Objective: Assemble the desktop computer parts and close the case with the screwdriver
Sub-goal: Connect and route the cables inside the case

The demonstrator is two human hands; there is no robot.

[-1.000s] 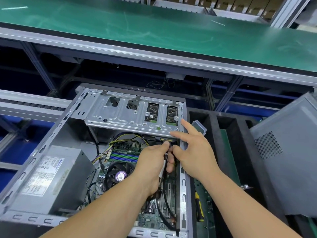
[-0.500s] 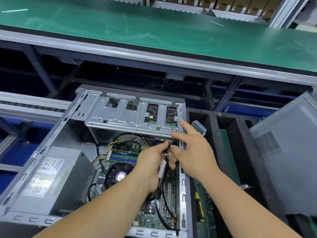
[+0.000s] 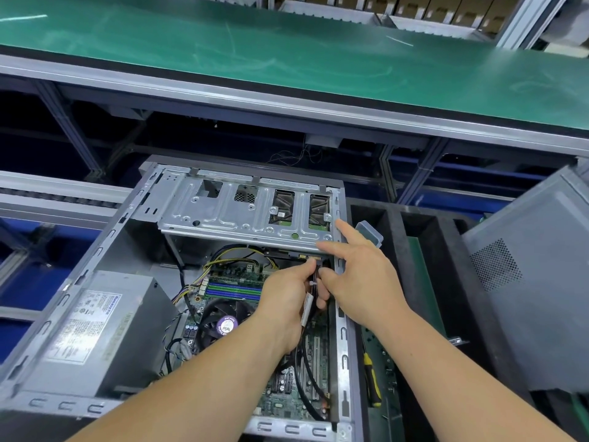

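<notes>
The head view looks down into an open computer case (image 3: 105,244) in the middle of the frame. Both hands meet just under the silver drive cage (image 3: 242,215), near the case's right wall. The left hand (image 3: 287,298) has its fingers curled around a bundle of black cables (image 3: 314,314) with a small white tag on it. The right hand (image 3: 357,279) pinches the top of the same cables with its thumb and a bent finger, while its pointing finger sticks out straight and touches the right end of the drive cage.

Below the hands lies the green motherboard (image 3: 236,275), with a round black fan (image 3: 223,320) that has a purple sticker. A big grey power supply (image 3: 95,333) sits in the lower left part of the case.

Just right of the case, low in the frame, a screwdriver (image 3: 371,378) with a yellow and black handle lies in a dark foam tray (image 3: 452,282). A grey side panel (image 3: 535,282) leans at the right edge. A green belt (image 3: 287,52) runs across the top.
</notes>
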